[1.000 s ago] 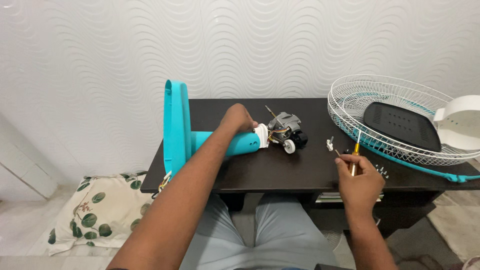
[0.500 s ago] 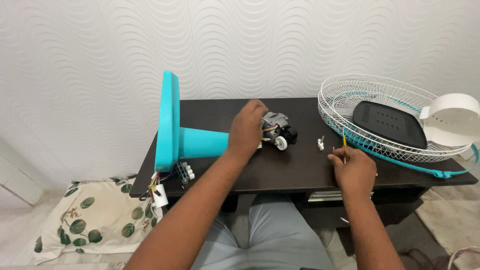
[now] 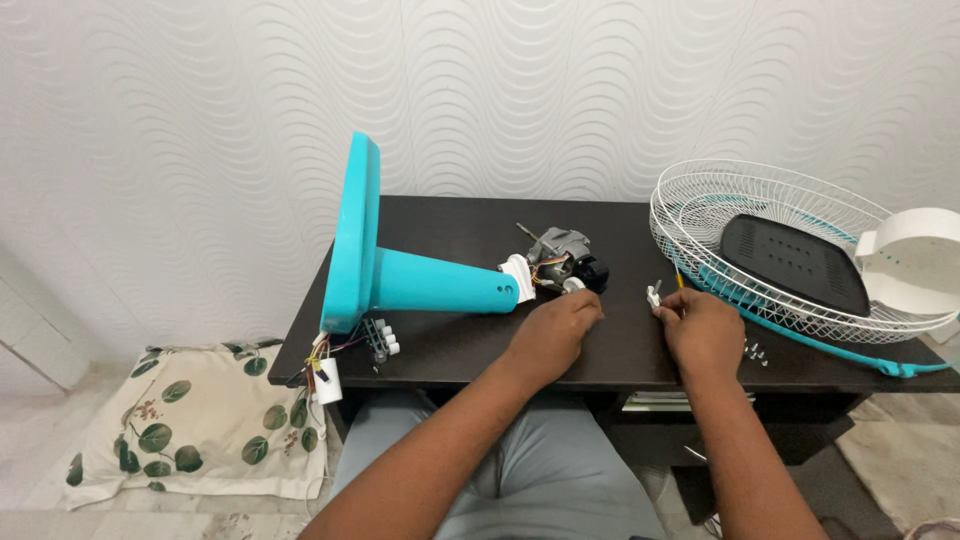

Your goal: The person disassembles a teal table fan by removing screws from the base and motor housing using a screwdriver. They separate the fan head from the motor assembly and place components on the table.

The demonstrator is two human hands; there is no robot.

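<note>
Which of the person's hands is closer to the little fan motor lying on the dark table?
The left. The left hand rests just below the motor, its fingertips almost at the motor's lower edge. The right hand sits farther off to the motor's right, near the wire fan guard.

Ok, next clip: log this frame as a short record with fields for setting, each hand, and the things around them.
setting: dark table against a white wavy wall
left hand: on the table beside the fan motor
right hand: pinching a small white part; a thin yellow tool shows behind it
stand: teal fan stand on its side
right side: wire fan guard, loose screws
floor: leaf-print cushion
</note>
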